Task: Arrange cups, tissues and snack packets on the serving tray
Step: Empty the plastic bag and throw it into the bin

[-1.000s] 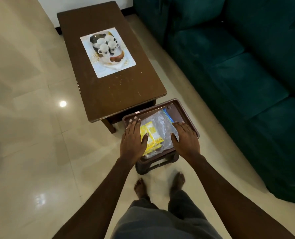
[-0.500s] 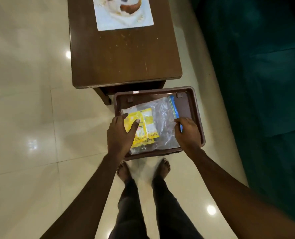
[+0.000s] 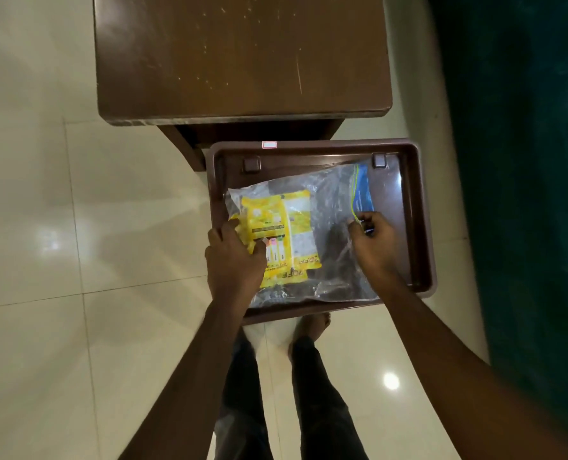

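Observation:
A clear zip bag (image 3: 329, 207) lies in a brown plastic tray (image 3: 422, 227) below me. Inside the bag are yellow snack packets (image 3: 276, 227). My left hand (image 3: 234, 260) grips the bag's left end over the yellow packets, thumb on top. My right hand (image 3: 373, 242) pinches the bag's right part beside the blue zip strip (image 3: 362, 190), fingers curled. The cups and tissues are out of view.
The brown coffee table (image 3: 242, 58) stands just beyond the tray, its near edge close to the tray's far rim. A dark green sofa (image 3: 521, 161) fills the right side. Glossy cream floor tiles (image 3: 77, 227) lie to the left. My bare feet (image 3: 309, 327) show under the tray.
My view has tilted down and closer, so the mat with cups left the frame. Both hands went from lying flat on the bag to gripping it; the right hand moved toward the zip strip.

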